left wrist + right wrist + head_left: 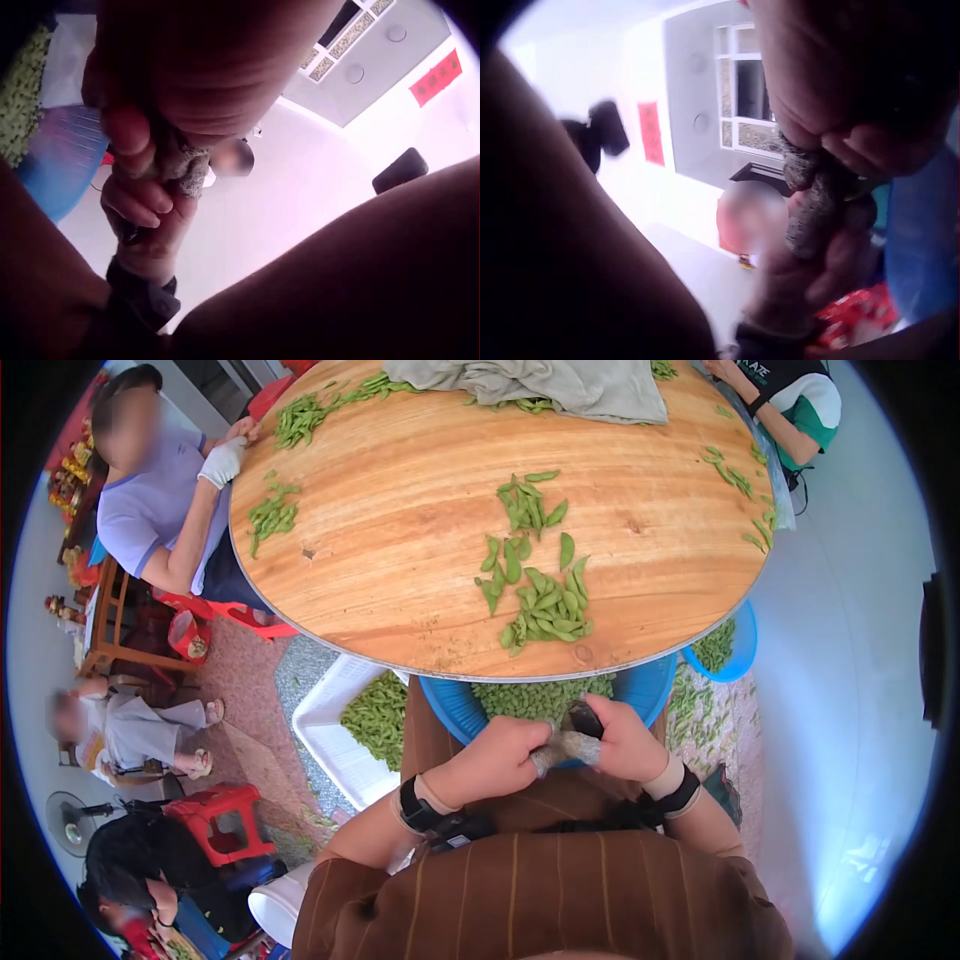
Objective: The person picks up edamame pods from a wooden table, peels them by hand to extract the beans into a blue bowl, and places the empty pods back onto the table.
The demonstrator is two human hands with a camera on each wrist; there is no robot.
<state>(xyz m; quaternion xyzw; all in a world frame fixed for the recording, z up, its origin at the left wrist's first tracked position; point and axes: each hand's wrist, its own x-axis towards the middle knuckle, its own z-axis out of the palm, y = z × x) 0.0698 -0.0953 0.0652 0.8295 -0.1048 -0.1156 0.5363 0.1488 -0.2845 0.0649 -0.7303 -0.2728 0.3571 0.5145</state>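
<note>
In the head view my left hand [500,758] and right hand [628,742] meet over the near rim of a blue basin [445,710] of shelled green beans [545,698]. Both have curled fingers, with thumbs in worn greyish wraps [804,225]. Between the fingers, a sliver of a green soybean pod [862,178] shows in the right wrist view; the rest is hidden by the hands. A dark patch [583,718] shows at the right fingers. Ahead, a pile of pods [548,608] lies at the near side of the round wooden table [400,560].
To the left a white basket [335,695] holds pods [378,718]. A smaller blue basin [742,645] of beans stands under the table's right edge, near pods scattered on the floor. Grey cloth [590,390] covers the far side. People sit left and right; a red stool [222,820] stands behind left.
</note>
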